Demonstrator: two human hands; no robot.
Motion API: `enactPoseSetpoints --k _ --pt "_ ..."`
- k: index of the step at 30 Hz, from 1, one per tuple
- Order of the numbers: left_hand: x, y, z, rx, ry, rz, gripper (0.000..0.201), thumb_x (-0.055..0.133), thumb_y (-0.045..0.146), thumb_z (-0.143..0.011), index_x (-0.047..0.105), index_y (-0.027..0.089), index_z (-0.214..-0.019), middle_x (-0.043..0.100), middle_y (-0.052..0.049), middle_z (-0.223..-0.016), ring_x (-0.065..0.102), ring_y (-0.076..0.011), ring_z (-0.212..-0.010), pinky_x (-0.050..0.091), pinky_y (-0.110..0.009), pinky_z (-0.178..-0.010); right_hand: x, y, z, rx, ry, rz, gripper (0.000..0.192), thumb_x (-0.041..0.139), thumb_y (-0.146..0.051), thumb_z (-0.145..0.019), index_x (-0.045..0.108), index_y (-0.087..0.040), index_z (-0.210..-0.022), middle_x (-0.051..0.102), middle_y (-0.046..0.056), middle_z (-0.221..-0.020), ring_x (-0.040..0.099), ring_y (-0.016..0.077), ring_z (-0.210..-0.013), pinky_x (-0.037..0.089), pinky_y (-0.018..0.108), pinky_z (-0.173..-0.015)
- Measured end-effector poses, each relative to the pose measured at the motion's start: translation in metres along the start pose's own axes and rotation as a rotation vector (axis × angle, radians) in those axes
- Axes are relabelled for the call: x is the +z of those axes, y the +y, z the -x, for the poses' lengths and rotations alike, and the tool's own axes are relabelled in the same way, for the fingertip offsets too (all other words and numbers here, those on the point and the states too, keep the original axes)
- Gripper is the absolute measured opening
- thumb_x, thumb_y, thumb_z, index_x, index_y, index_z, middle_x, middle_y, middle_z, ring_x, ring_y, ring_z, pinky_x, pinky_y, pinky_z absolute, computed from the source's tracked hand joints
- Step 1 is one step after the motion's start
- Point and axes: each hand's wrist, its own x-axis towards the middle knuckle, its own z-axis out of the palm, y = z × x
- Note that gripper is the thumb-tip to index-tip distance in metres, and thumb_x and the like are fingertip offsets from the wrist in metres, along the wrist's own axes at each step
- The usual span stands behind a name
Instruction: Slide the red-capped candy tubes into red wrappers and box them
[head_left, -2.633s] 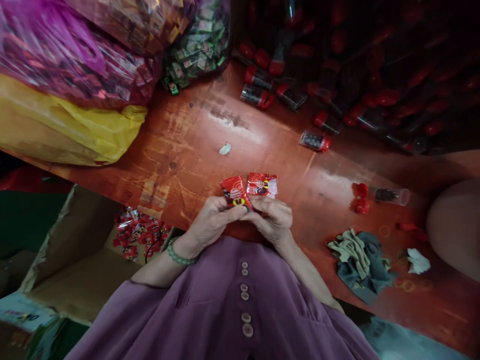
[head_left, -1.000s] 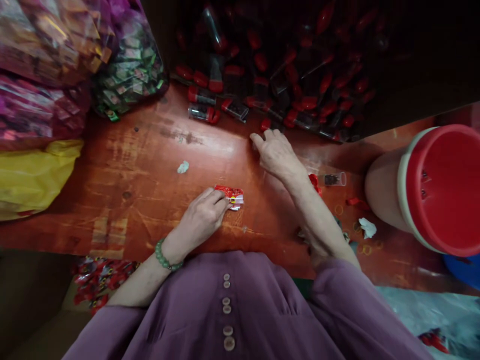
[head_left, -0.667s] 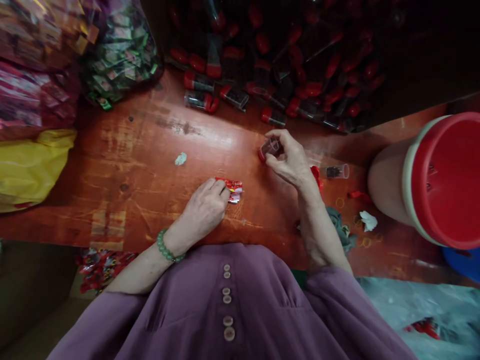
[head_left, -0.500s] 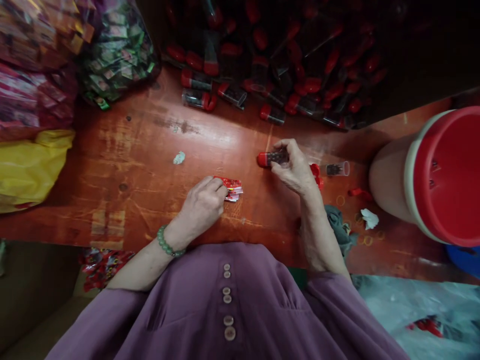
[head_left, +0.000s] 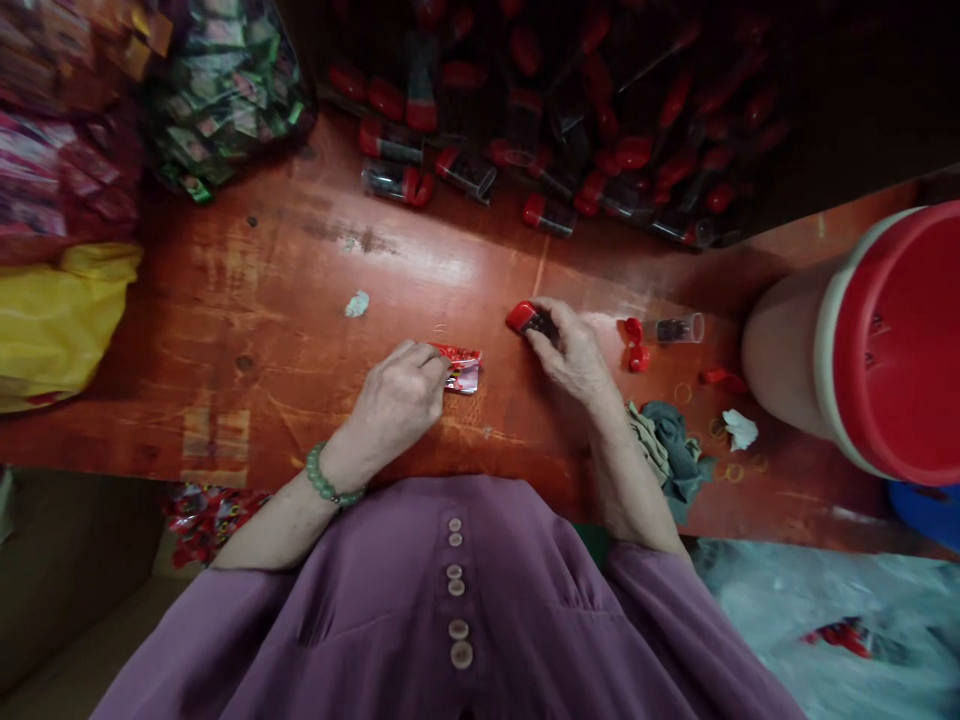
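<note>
My left hand (head_left: pixel 409 392) is closed on a small stack of red printed packets (head_left: pixel 463 371), whose right ends stick out past the fingers. To the right, my right hand (head_left: pixel 570 350) grips a small clear bottle with a red cap (head_left: pixel 522 317); the cap points left and dark contents show through its wall. Beyond that hand lie a loose red flip cap (head_left: pixel 636 346) and an open clear tube (head_left: pixel 675 329) with dark bits inside.
Many red-capped bottles (head_left: pixel 547 214) lie at the back, spilling from a dark box. A red-lidded bucket (head_left: pixel 795 340) stands right, beside grey cloth (head_left: pixel 671 450) and rubber bands (head_left: pixel 733 472). Bags of packets (head_left: pixel 229 100) and a yellow bag (head_left: pixel 64 325) fill the left.
My right hand has moved slightly left and down with the bottle, which is now tilted. The left hand stays on the packets, which look more evenly stacked.
</note>
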Motion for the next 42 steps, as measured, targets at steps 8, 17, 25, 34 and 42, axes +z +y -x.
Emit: enactPoseSetpoints --k 8,17,25,34,42 --pt "-0.005 -0.01 0.002 -0.034 0.279 0.28 0.008 0.066 0.016 -0.087 0.072 0.017 -0.082 0.075 -0.002 -0.079 0.067 -0.0126 -0.071 0.054 -0.025 -0.067 0.001 -0.027 0.027 0.271 -0.014 -0.807 0.042 0.066 -0.041 -0.084 0.059 -0.026 -0.123 0.064 0.002 -0.096 0.055 0.0132 -0.071 0.049 0.027 -0.062" --pt "-0.006 -0.007 0.007 0.118 0.311 0.152 0.012 0.061 0.015 -0.091 0.071 0.018 -0.087 0.075 -0.002 -0.082 0.068 -0.0125 -0.074 0.056 -0.026 -0.07 -0.006 -0.054 0.033 0.402 -0.479 -1.275 0.048 0.07 -0.033 -0.076 0.059 -0.021 -0.121 0.05 -0.007 -0.066 0.029 0.0051 -0.045 0.02 0.02 -0.04" --pt "-0.006 -0.006 0.016 0.214 0.288 0.186 0.016 0.061 0.009 -0.09 0.07 0.02 -0.097 0.076 -0.003 -0.089 0.068 -0.0145 -0.084 0.056 -0.028 -0.075 -0.001 -0.048 0.028 0.52 -0.602 -1.283 0.041 0.069 -0.031 -0.077 0.064 -0.018 -0.116 0.036 -0.011 -0.055 0.02 0.004 -0.04 0.012 0.02 -0.038" --pt "0.001 -0.005 0.018 0.176 0.195 0.058 0.024 0.061 0.029 -0.093 0.068 0.019 -0.114 0.076 -0.009 -0.105 0.07 -0.0212 -0.096 0.057 -0.036 -0.081 0.001 -0.052 0.027 0.567 -0.543 -1.189 0.033 0.067 -0.028 -0.079 0.068 -0.017 -0.111 0.049 -0.008 -0.059 0.024 0.0026 -0.04 0.014 0.02 -0.038" --pt "0.01 -0.005 0.015 0.279 0.231 0.153 0.035 0.063 0.014 -0.089 0.064 0.021 -0.124 0.076 -0.007 -0.112 0.068 -0.0222 -0.107 0.053 -0.041 -0.093 0.003 -0.056 0.028 0.539 -0.52 -1.145 0.033 0.064 -0.024 -0.081 0.068 -0.016 -0.113 0.052 -0.008 -0.063 0.027 0.0031 -0.042 0.019 0.02 -0.04"
